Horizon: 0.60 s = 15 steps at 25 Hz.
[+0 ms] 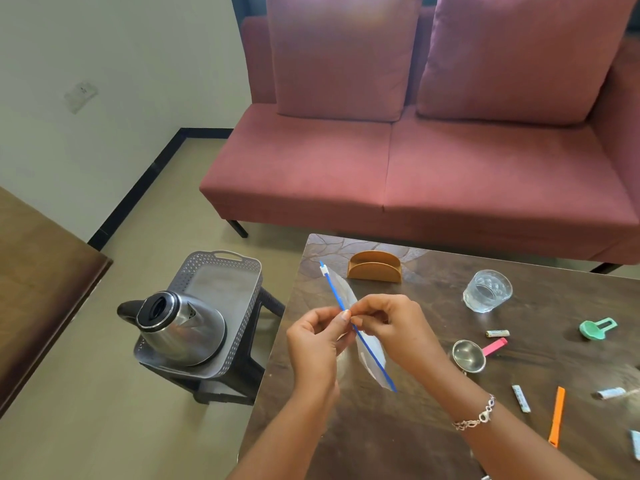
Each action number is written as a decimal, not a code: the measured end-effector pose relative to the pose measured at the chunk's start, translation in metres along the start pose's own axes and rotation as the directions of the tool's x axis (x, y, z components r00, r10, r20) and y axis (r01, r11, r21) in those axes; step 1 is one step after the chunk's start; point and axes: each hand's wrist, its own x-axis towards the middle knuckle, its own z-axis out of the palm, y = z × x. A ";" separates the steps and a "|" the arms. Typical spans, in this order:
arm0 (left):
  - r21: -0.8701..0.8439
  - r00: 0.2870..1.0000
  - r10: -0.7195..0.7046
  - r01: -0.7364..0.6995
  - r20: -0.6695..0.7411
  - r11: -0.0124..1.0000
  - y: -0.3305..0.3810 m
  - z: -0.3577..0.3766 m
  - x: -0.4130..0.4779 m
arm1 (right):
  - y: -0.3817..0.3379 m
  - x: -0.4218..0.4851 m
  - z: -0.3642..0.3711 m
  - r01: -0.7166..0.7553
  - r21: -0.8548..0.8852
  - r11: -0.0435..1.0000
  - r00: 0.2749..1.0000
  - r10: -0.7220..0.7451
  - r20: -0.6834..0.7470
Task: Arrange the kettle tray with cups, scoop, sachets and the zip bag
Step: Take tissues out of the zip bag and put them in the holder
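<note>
Over the near edge of the dark wooden coffee table, both hands are closed on the clear plastic zip bag with the blue seal strip. The left hand pinches one lip of the bag between thumb and fingers; the right hand pinches the other lip just beside it, so the fingertips almost meet at the strip. The white slider sits at the far end of the strip, away from the hands.

It looks as though she is working the mouth of the bag apart. To do it well, I would keep each pinch on a single layer only and pull gently sideways, since the thin film will likely slip or stretch if tugged hard.

The rest waits on the table to her right: a clear faceted glass cup, a small steel scoop with a pink handle, a green plastic scoop and several small sachets. The grey perforated tray, with the steel kettle on it, stands on a dark stool beside the table, well apart from the bag.
</note>
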 end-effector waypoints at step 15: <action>-0.005 0.999 -0.041 0.041 -0.009 0.999 -0.004 0.003 0.001 | -0.006 -0.002 -0.005 -0.051 -0.030 0.998 0.998 0.050 -0.031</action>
